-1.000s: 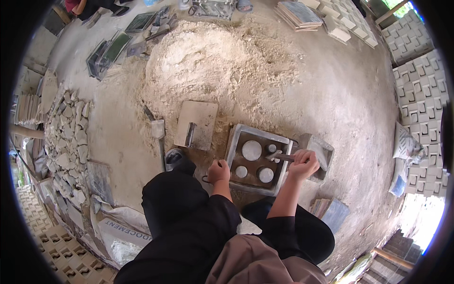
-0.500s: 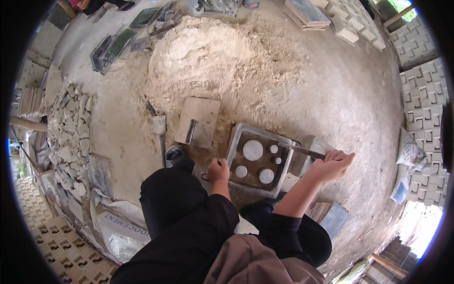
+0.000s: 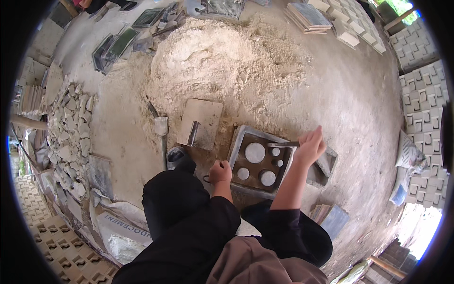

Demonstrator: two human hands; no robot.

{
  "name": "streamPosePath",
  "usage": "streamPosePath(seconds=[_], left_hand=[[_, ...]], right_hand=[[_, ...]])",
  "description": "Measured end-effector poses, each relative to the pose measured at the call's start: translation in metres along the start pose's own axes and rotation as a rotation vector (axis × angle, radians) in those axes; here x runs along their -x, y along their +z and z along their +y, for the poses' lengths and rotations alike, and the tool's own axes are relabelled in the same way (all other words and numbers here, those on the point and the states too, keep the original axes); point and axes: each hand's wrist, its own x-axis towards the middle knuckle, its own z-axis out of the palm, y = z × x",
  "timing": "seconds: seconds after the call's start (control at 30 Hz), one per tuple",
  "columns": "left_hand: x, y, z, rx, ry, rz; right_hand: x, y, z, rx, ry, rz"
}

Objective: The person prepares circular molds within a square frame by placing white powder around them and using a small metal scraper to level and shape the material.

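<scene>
A square metal mold (image 3: 239, 142) lies on the ground in front of me. Several pale round discs, the largest of them a big one (image 3: 255, 153), sit in its dark, level fill. My right hand (image 3: 310, 147) is closed round a flat metal bar (image 3: 283, 144), whose far end lies over the mold's upper right part. Beside the mold's left edge my left hand (image 3: 220, 172) is a fist, with a dark curved handle (image 3: 206, 179) sticking out from it. Whether that handle joins the mold is hidden by the fist.
A square board with a raised grip (image 3: 208, 116) and a small shovel (image 3: 161, 126) lie left of the mold. Ahead spreads a heap of pale sand (image 3: 203, 57). Broken stone pieces (image 3: 71, 132) are piled at the left. Right of the mold stands a shallow tray (image 3: 333, 163).
My right hand has swung left and slightly up, bringing the bar further over the mold and uncovering the tray. The left fist stays by the mold's left edge.
</scene>
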Motion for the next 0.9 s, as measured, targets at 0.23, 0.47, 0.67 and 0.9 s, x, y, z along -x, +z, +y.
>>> streamPosePath(seconds=[0.23, 0.47, 0.67, 0.9], left_hand=[[-0.003, 0.004, -0.002, 0.009, 0.023, -0.002], [0.000, 0.001, 0.003, 0.019, 0.013, -0.013], [0.000, -0.001, -0.007, 0.004, -0.008, 0.000], [-0.002, 0.002, -0.002, -0.013, 0.008, 0.009]], right_hand=[[-0.009, 0.011, 0.005, 0.158, 0.093, -0.113], [0.006, 0.015, 0.008, 0.080, 0.049, -0.056], [0.030, 0.013, -0.008, -0.044, -0.135, 0.112], [0.037, 0.003, 0.010, -0.045, -0.358, -0.054]])
